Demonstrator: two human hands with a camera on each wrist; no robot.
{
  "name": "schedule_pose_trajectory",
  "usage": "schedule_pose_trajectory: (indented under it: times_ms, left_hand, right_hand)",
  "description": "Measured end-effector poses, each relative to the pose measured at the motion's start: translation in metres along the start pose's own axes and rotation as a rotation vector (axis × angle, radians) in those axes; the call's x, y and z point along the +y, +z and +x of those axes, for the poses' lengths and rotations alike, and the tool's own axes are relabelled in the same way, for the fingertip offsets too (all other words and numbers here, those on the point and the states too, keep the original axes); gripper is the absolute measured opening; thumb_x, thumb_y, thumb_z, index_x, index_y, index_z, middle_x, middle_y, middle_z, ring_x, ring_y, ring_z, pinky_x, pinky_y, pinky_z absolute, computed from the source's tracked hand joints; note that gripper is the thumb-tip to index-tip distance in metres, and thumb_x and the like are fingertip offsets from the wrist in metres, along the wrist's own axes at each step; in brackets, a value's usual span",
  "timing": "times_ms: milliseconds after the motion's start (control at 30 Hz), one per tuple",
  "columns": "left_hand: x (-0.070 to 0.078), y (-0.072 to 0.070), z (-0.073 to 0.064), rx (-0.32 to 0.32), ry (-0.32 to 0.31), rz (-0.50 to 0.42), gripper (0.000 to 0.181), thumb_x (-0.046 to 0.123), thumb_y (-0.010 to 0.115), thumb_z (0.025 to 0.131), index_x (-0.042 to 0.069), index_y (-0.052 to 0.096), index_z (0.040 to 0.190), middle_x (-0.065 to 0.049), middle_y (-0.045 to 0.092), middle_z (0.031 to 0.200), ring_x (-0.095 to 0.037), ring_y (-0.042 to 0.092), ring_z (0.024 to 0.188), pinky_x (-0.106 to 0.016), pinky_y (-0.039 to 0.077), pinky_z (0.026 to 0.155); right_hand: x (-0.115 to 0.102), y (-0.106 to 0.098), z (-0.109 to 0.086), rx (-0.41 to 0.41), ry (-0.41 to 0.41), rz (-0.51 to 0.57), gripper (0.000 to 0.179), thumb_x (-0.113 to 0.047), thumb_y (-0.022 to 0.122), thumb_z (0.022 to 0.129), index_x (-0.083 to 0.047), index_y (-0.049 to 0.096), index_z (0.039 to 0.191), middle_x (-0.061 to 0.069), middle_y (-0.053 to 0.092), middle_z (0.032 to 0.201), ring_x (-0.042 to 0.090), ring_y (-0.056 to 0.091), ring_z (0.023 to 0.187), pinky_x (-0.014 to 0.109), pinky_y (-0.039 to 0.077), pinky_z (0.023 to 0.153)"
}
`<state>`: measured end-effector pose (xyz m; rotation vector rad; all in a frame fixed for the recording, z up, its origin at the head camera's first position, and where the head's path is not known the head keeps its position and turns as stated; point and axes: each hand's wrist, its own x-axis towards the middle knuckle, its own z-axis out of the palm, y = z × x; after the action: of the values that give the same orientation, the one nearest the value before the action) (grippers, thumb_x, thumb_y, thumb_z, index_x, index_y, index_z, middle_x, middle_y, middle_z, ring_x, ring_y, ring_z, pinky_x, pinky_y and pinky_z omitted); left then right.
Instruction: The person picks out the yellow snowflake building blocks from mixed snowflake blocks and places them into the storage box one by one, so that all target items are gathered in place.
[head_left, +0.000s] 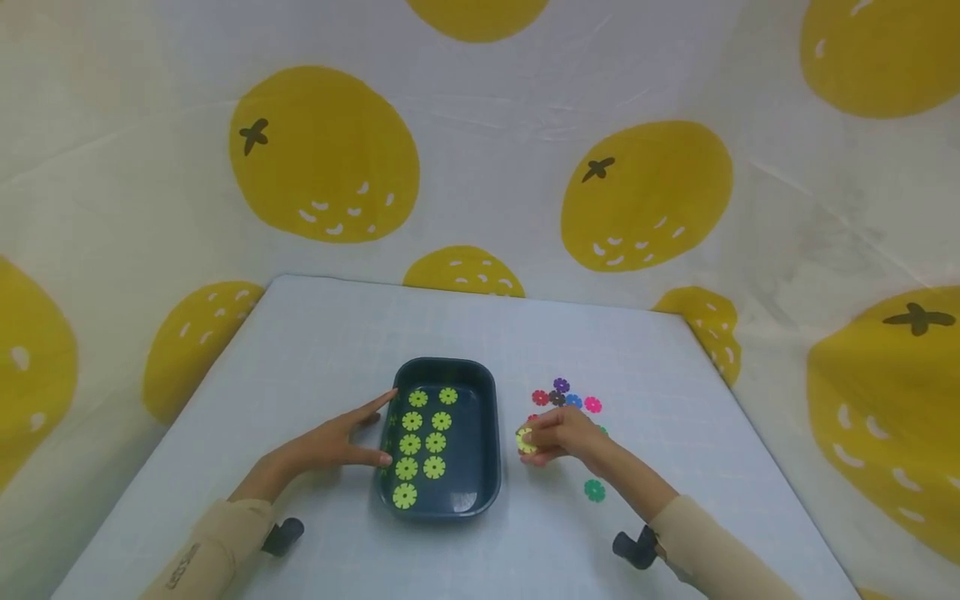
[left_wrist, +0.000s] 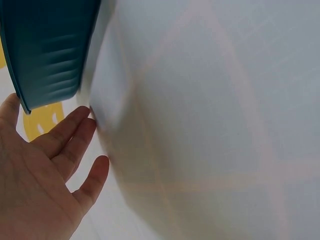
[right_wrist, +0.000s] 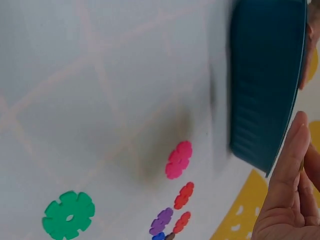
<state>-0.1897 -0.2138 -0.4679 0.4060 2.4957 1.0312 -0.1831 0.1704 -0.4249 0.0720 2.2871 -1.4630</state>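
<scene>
A dark blue-green tray (head_left: 471, 433) sits on the table, and several yellow-green notched plastic discs (head_left: 409, 444) lie in it in two columns along its left side. My left hand (head_left: 330, 446) touches the tray's left rim with thumb and forefinger spread apart. In the left wrist view its other fingers (left_wrist: 75, 150) extend loosely beside the tray wall (left_wrist: 55, 50). Just right of the tray, my right hand (head_left: 566, 433) pinches another yellow-green notched disc (head_left: 525, 442) between thumb and fingers. That disc is mostly hidden in the right wrist view.
Right of the tray lie loose notched discs: purple (head_left: 561, 384), blue (head_left: 573, 402), pink (head_left: 593, 404), red (head_left: 540, 397), a dark one (head_left: 557, 398) and green (head_left: 595, 490). The right hand partly covers some. A fruit-patterned cloth (head_left: 487, 167) hangs behind the table.
</scene>
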Motion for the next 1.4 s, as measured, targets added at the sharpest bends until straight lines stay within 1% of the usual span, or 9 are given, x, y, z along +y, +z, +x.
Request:
schedule_pose_trajectory:
  times_ms: [200, 433, 533, 767, 1067, 1233, 1300, 1400]
  left_hand:
    - [0.003, -0.001, -0.001, -0.005, 0.007, 0.003, 0.109, 0.051, 0.082, 0.076, 0.038, 0.013, 0.159, -0.023, 0.027, 0.161, -0.048, 0.023, 0.147, -0.074, 0.022, 0.112]
    - [0.004, 0.000, -0.002, -0.002, 0.007, 0.004, 0.109, 0.050, 0.082, 0.076, 0.037, 0.013, 0.159, -0.022, 0.027, 0.161, -0.048, 0.024, 0.147, -0.074, 0.023, 0.111]
    - [0.004, 0.000, -0.001, -0.003, 0.004, 0.005, 0.110, 0.050, 0.083, 0.076, 0.037, 0.013, 0.159, -0.023, 0.028, 0.160, -0.048, 0.023, 0.147, -0.074, 0.022, 0.111]
    - [0.004, -0.001, 0.000, -0.004, 0.008, 0.013, 0.110, 0.050, 0.083, 0.076, 0.037, 0.012, 0.159, -0.023, 0.029, 0.160, -0.049, 0.023, 0.147, -0.074, 0.022, 0.112]
    - [0.005, 0.000, 0.000, -0.006, 0.002, 0.011, 0.110, 0.050, 0.083, 0.076, 0.036, 0.013, 0.160, -0.023, 0.029, 0.160, -0.049, 0.023, 0.147, -0.073, 0.022, 0.112]
    - [0.003, 0.000, 0.001, -0.008, 0.007, 0.025, 0.110, 0.050, 0.082, 0.076, 0.036, 0.012, 0.160, -0.024, 0.030, 0.159, -0.049, 0.024, 0.147, -0.074, 0.022, 0.111]
    - [0.003, -0.001, 0.001, -0.008, 0.008, 0.030, 0.110, 0.051, 0.082, 0.076, 0.036, 0.011, 0.160, -0.024, 0.030, 0.159, -0.049, 0.024, 0.146, -0.074, 0.022, 0.111]
    - [0.003, -0.001, 0.002, -0.008, 0.009, 0.035, 0.110, 0.051, 0.082, 0.076, 0.037, 0.011, 0.159, -0.024, 0.030, 0.159, -0.049, 0.024, 0.146, -0.074, 0.022, 0.111]
  right_hand:
    - [-0.007, 0.003, 0.001, -0.094, -0.080, -0.039, 0.035, -0.026, 0.076, 0.087, -0.001, 0.074, 0.112, 0.010, 0.076, 0.093, 0.023, 0.076, 0.080, 0.029, 0.061, 0.074]
    - [-0.015, 0.007, 0.006, -0.153, -0.112, -0.088, 0.030, -0.025, 0.076, 0.087, -0.004, 0.076, 0.109, 0.009, 0.076, 0.092, 0.022, 0.075, 0.076, 0.027, 0.060, 0.072]
    - [-0.018, 0.008, 0.007, -0.173, -0.108, -0.106, 0.029, -0.024, 0.076, 0.087, -0.005, 0.076, 0.108, 0.009, 0.077, 0.092, 0.022, 0.074, 0.074, 0.027, 0.060, 0.070]
    - [-0.023, 0.012, 0.011, -0.223, -0.078, -0.112, 0.025, -0.021, 0.077, 0.087, -0.004, 0.077, 0.105, 0.010, 0.077, 0.090, 0.022, 0.075, 0.073, 0.027, 0.060, 0.067]
    - [-0.036, 0.017, 0.019, -0.353, -0.056, -0.131, 0.022, -0.019, 0.076, 0.088, -0.002, 0.077, 0.103, 0.011, 0.077, 0.089, 0.024, 0.076, 0.076, 0.027, 0.060, 0.069]
    - [-0.044, 0.021, 0.024, -0.435, -0.045, -0.137, 0.026, -0.017, 0.075, 0.089, 0.002, 0.075, 0.106, 0.012, 0.077, 0.089, 0.024, 0.076, 0.075, 0.023, 0.059, 0.066]
    - [-0.047, 0.022, 0.026, -0.456, -0.046, -0.147, 0.026, -0.016, 0.074, 0.089, 0.003, 0.075, 0.106, 0.012, 0.077, 0.089, 0.024, 0.076, 0.074, 0.022, 0.058, 0.064]
    - [-0.050, 0.026, 0.029, -0.474, -0.048, -0.173, 0.023, -0.016, 0.074, 0.088, 0.001, 0.076, 0.104, 0.012, 0.077, 0.088, 0.024, 0.076, 0.073, 0.022, 0.058, 0.063]
